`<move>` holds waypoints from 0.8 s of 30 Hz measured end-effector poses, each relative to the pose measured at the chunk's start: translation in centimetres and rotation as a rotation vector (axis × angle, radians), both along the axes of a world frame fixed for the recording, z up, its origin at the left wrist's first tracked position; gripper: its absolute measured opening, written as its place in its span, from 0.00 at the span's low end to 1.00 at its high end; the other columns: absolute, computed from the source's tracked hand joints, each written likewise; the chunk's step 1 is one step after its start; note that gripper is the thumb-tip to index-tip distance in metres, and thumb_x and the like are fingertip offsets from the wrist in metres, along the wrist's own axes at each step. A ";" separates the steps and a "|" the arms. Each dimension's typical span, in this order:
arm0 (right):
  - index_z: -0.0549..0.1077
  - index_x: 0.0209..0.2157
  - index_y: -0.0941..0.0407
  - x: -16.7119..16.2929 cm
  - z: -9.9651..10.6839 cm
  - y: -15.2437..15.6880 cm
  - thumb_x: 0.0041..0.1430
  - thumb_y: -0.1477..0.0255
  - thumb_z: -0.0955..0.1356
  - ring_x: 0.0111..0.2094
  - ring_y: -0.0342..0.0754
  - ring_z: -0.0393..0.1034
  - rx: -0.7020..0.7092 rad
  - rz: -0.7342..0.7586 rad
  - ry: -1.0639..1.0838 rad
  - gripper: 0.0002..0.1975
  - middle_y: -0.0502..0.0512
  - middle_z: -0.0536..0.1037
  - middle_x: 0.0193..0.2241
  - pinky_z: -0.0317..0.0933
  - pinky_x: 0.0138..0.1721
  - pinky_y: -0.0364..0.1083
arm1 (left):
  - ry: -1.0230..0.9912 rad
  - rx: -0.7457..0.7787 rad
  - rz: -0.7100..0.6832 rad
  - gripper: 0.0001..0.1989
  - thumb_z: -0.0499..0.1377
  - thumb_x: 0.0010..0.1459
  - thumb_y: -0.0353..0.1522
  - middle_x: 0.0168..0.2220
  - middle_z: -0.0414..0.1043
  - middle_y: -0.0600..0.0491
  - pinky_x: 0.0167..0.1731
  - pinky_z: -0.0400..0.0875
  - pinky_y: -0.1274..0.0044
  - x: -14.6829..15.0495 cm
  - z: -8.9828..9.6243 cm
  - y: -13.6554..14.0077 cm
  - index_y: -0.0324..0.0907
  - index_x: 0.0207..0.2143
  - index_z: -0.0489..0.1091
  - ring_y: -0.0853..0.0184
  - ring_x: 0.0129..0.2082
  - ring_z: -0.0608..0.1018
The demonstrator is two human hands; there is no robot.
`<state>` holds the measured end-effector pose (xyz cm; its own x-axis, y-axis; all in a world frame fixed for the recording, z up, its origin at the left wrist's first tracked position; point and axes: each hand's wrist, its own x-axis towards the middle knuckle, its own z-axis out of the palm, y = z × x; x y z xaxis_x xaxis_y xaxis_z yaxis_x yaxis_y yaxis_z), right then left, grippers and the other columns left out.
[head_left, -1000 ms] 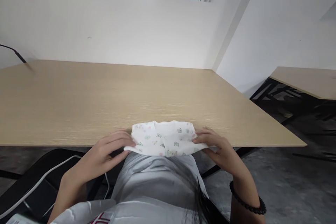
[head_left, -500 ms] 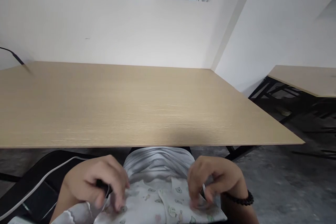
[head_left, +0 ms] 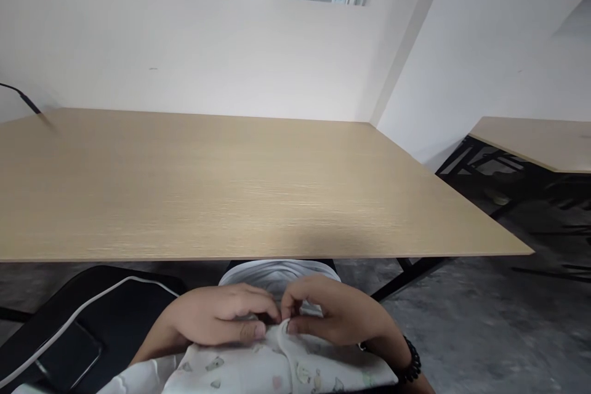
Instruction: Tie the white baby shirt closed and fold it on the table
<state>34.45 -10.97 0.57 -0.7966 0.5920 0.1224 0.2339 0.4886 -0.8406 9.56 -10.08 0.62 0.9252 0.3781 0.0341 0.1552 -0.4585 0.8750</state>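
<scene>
A white shirt (head_left: pixel 249 369) with a small coloured print lies across my front, at the bottom of the view. My right hand (head_left: pixel 339 314) pinches a raised fold at the shirt's front edge between thumb and forefinger. Close against it, my left hand (head_left: pixel 221 317) has its fingers curled and its thumb pressed on the same cloth, left of the fold. The left fingertips are partly hidden behind the fold and the thumb. Below the hands, plain pale grey cloth (head_left: pixel 277 271) covers my lap. A black beaded bracelet (head_left: pixel 412 360) circles my right wrist.
A wide wooden table (head_left: pixel 258 184) stands just ahead, its front edge beyond my hands. On the left, a white cable (head_left: pixel 69 320) runs over a black chair (head_left: pixel 124 320). Another table (head_left: pixel 540 141) stands at right. A black cable (head_left: pixel 28 100) reaches the table's far left.
Both hands have moved inward and slightly up, from apart over the shirt to together at its middle. The fingers have closed on the front edge, lifting a fold.
</scene>
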 end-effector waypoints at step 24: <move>0.65 0.37 0.52 0.1 -0.8 -0.1 0.69 0.64 0.64 0.24 0.40 0.57 -0.251 -0.456 0.664 0.07 0.46 0.66 0.25 0.53 0.24 0.39 | -0.262 -0.359 0.707 0.18 0.63 0.59 0.42 0.35 0.74 0.53 0.32 0.68 0.79 1.5 -1.2 0.8 0.42 0.47 0.71 0.68 0.32 0.74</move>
